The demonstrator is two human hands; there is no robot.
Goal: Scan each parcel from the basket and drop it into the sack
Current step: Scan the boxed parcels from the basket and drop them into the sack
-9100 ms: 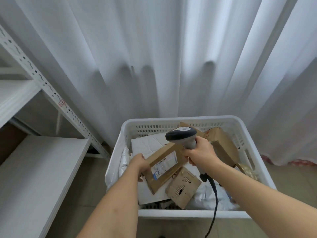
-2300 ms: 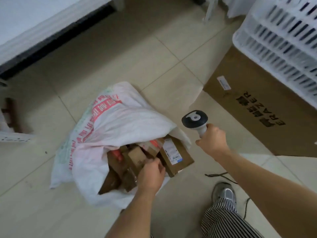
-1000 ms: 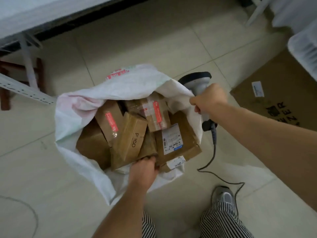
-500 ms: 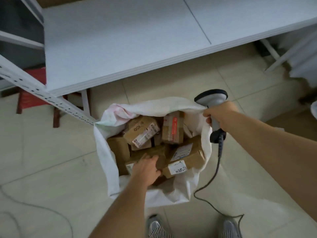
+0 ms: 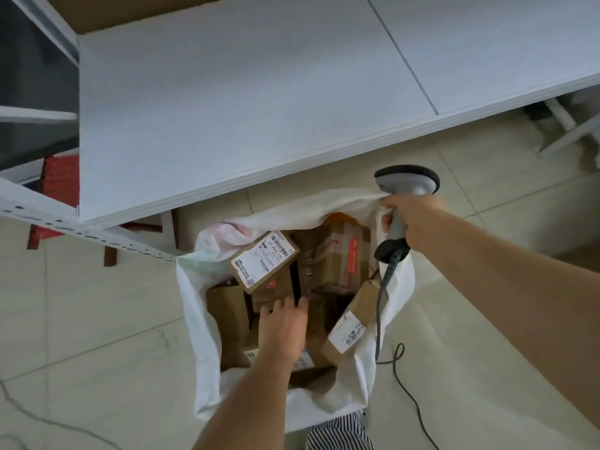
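Note:
A white woven sack [image 5: 201, 306] stands open on the tiled floor, filled with several brown cardboard parcels. One parcel with a barcode label [image 5: 264, 259] lies on top at the back left; another labelled parcel [image 5: 352, 323] leans against the sack's right wall. My left hand [image 5: 284, 328] reaches into the sack with fingers spread, resting on the parcels and gripping none. My right hand [image 5: 410, 219] grips the grey barcode scanner [image 5: 406, 186] and pinches the sack's upper right rim against it, holding the mouth up. The basket is out of view.
A white shelf board [image 5: 259, 92] juts out just behind the sack, with a perforated metal upright [image 5: 81, 233] at the left. A red stool [image 5: 61, 186] stands under the shelf. The scanner's cable [image 5: 406, 384] trails over the floor on the right. My striped trousers [image 5: 337, 433] show below.
My view has tilted up from the floor to the shelf. My right hand has lifted the sack's rim higher. My left hand's fingers have spread over the parcels inside.

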